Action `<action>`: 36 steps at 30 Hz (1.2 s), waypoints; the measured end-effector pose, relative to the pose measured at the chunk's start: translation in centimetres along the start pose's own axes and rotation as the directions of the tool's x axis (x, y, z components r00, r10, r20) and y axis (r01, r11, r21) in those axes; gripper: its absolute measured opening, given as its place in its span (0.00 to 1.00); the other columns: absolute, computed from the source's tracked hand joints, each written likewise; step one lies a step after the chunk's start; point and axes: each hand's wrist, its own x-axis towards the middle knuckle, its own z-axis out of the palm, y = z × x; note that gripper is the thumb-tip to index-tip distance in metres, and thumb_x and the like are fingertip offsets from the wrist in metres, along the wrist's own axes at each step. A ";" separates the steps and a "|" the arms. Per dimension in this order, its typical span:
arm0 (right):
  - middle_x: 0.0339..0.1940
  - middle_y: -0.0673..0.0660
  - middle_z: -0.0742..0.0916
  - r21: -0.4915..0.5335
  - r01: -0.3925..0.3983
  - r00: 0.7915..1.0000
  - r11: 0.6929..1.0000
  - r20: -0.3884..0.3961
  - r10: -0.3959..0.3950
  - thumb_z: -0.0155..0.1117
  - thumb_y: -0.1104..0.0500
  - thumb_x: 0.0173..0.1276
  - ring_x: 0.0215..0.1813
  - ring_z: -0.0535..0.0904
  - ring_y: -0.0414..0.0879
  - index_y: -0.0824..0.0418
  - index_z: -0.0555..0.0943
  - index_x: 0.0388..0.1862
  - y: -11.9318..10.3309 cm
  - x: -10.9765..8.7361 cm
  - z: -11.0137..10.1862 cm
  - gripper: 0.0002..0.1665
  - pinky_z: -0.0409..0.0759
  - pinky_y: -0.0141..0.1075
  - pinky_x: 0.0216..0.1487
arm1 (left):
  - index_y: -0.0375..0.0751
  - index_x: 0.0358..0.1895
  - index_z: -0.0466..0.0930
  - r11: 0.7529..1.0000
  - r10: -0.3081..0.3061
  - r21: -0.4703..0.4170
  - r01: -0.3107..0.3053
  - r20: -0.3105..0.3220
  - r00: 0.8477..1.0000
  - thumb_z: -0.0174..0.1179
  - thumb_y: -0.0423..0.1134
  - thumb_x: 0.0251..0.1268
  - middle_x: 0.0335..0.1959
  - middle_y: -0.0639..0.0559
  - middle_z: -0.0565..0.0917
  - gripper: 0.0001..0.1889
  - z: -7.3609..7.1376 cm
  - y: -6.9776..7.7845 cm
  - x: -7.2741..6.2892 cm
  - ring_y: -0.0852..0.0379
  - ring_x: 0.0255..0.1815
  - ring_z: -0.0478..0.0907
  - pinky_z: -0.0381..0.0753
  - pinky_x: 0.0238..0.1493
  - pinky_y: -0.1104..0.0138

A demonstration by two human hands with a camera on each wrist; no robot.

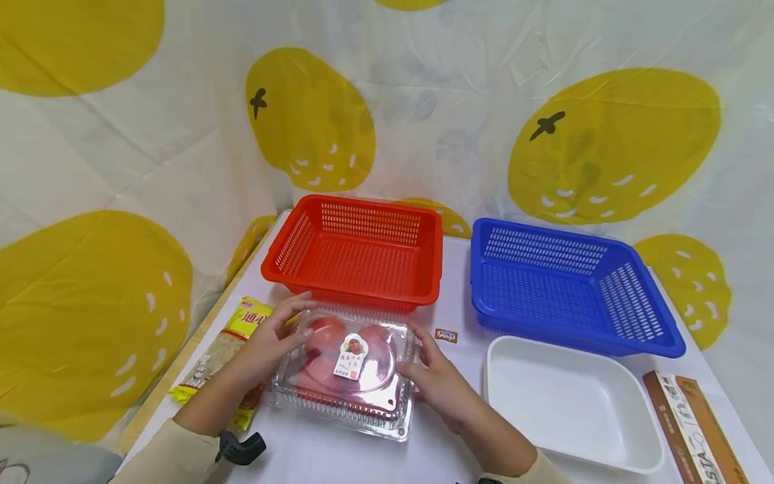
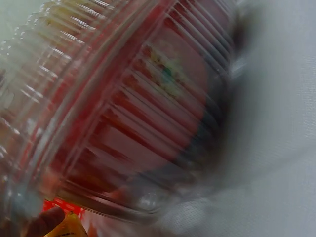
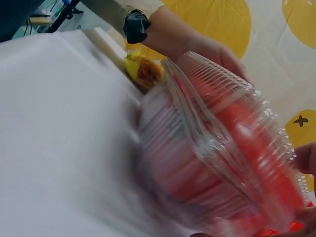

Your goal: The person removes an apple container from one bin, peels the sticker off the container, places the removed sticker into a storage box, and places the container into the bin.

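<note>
A clear plastic clamshell box point(image 1: 375, 396) with a white sticker point(image 1: 352, 356) on its lid is between both hands, just in front of the red basket point(image 1: 357, 289). Large round red fruit point(image 1: 320, 370) show through the plastic. My left hand point(image 1: 275, 336) grips the box's left edge, its thumb over the lid. On the right edge, my right hand point(image 1: 432, 373) holds the box with the thumb on the side of the lid and the fingers along the edge. In the right wrist view the box point(image 3: 217, 148) looks tilted and blurred; the far fingertips are partly hidden.
Left of the box lies a yellow food packet point(image 1: 211, 363), partly under my left forearm. A blue basket point(image 1: 544, 323) stands back right, a white tub point(image 1: 568, 403) before it. A small brown wrapped snack point(image 1: 446, 335) and a brown box point(image 1: 695, 430) lie on the table.
</note>
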 end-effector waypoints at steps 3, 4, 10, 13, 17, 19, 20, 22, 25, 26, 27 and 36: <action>0.81 0.68 0.69 -0.203 0.047 0.995 0.978 -0.074 -0.063 0.71 0.56 0.74 0.65 0.82 0.65 0.44 0.58 0.88 -0.8 -0.2 -0.3 0.49 0.87 0.61 0.54 | 0.54 0.71 0.77 0.998 -0.018 0.052 0.018 -0.002 1.000 0.67 0.44 0.76 0.86 0.51 0.57 0.24 0.1 -0.2 0.0 0.36 0.87 0.45 0.49 0.79 0.31; 0.82 0.65 0.70 -0.278 0.070 0.991 0.958 -0.087 -0.098 0.72 0.54 0.73 0.69 0.78 0.66 0.44 0.61 0.87 -1.2 -0.1 -0.4 0.48 0.84 0.63 0.58 | 0.55 0.70 0.78 0.998 -0.020 0.067 0.020 -0.005 1.000 0.68 0.45 0.75 0.86 0.52 0.58 0.23 0.1 -0.2 -0.1 0.37 0.87 0.45 0.49 0.79 0.31; 0.81 0.57 0.74 -0.610 0.317 0.938 0.726 0.089 -0.334 0.73 0.48 0.73 0.80 0.67 0.64 0.48 0.78 0.76 -4.2 1.2 -0.2 0.35 0.62 0.76 0.73 | 0.57 0.66 0.81 0.993 0.004 0.122 -0.004 -0.006 1.000 0.70 0.46 0.73 0.86 0.51 0.60 0.21 -0.2 -0.1 -0.3 0.36 0.87 0.47 0.50 0.79 0.30; 0.77 0.57 0.78 -0.644 0.446 0.890 0.621 0.252 -0.379 0.74 0.48 0.72 0.78 0.72 0.61 0.51 0.82 0.72 -5.0 2.4 0.4 0.31 0.70 0.71 0.72 | 0.59 0.66 0.81 0.991 0.013 0.130 -0.013 0.004 1.000 0.71 0.47 0.73 0.86 0.51 0.60 0.21 -0.3 -0.1 -0.4 0.37 0.87 0.46 0.51 0.79 0.31; 0.71 0.54 0.83 -0.679 0.532 0.844 0.506 0.382 -0.376 0.75 0.47 0.71 0.73 0.75 0.56 0.53 0.84 0.70 -5.5 4.1 1.3 0.30 0.74 0.60 0.71 | 0.58 0.68 0.80 0.991 0.011 0.135 -0.013 0.009 1.000 0.70 0.45 0.73 0.85 0.49 0.60 0.23 -0.5 -0.3 -0.7 0.36 0.87 0.47 0.50 0.79 0.30; 0.70 0.52 0.83 -0.710 0.546 0.835 0.443 0.421 -0.355 0.74 0.45 0.71 0.72 0.75 0.54 0.50 0.85 0.70 -5.7 4.8 1.8 0.30 0.75 0.57 0.70 | 0.57 0.69 0.79 0.991 0.007 0.131 -0.009 0.012 1.000 0.70 0.44 0.73 0.85 0.48 0.59 0.23 -0.5 -0.4 -0.8 0.35 0.87 0.47 0.49 0.79 0.30; 0.70 0.52 0.83 -0.728 0.550 0.832 0.410 0.436 -0.344 0.74 0.44 0.71 0.72 0.75 0.54 0.48 0.85 0.70 -5.8 5.2 2.0 0.30 0.75 0.56 0.69 | 0.56 0.69 0.79 0.992 0.008 0.127 -0.009 0.013 1.000 0.70 0.44 0.74 0.85 0.48 0.59 0.23 -0.5 -0.5 -0.8 0.35 0.87 0.46 0.49 0.79 0.30; 0.70 0.53 0.83 -0.754 0.554 0.828 0.353 0.456 -0.326 0.72 0.42 0.72 0.71 0.75 0.55 0.45 0.84 0.71 -5.9 5.6 2.3 0.31 0.75 0.55 0.68 | 0.56 0.69 0.78 0.993 0.009 0.120 -0.011 0.019 1.000 0.69 0.43 0.74 0.86 0.47 0.59 0.23 -0.4 -0.5 -0.8 0.35 0.87 0.46 0.48 0.79 0.30; 0.71 0.53 0.83 -0.779 0.548 0.831 0.304 0.468 -0.299 0.71 0.40 0.72 0.71 0.75 0.55 0.43 0.83 0.73 -5.9 5.9 2.3 0.32 0.74 0.54 0.67 | 0.57 0.69 0.78 0.994 0.008 0.112 -0.012 0.032 0.999 0.70 0.44 0.74 0.86 0.49 0.58 0.23 -0.2 -0.7 -0.5 0.36 0.87 0.46 0.48 0.79 0.30; 0.72 0.53 0.83 -0.784 0.545 0.833 0.298 0.468 -0.294 0.71 0.40 0.72 0.71 0.75 0.54 0.43 0.83 0.73 -5.9 6.0 2.3 0.32 0.73 0.53 0.67 | 0.58 0.69 0.78 0.993 0.008 0.113 -0.012 0.035 0.999 0.70 0.45 0.74 0.86 0.49 0.58 0.23 -0.1 -0.7 -0.5 0.36 0.87 0.46 0.49 0.79 0.31; 0.73 0.53 0.82 -0.786 0.545 0.833 0.292 0.469 -0.293 0.71 0.40 0.72 0.70 0.75 0.54 0.43 0.83 0.73 -5.9 6.0 2.2 0.31 0.74 0.52 0.66 | 0.59 0.69 0.78 0.993 0.008 0.117 -0.012 0.038 0.999 0.70 0.45 0.74 0.86 0.50 0.58 0.23 0.0 -0.7 -0.4 0.36 0.87 0.46 0.49 0.79 0.31; 0.74 0.49 0.82 -0.787 0.563 0.810 0.252 0.465 -0.357 0.73 0.45 0.73 0.72 0.75 0.51 0.40 0.91 0.60 -5.6 6.4 2.4 0.18 0.74 0.53 0.66 | 0.59 0.69 0.79 0.992 0.016 0.128 -0.020 0.029 0.999 0.70 0.46 0.74 0.86 0.50 0.59 0.23 0.4 -0.8 0.0 0.37 0.87 0.47 0.49 0.79 0.31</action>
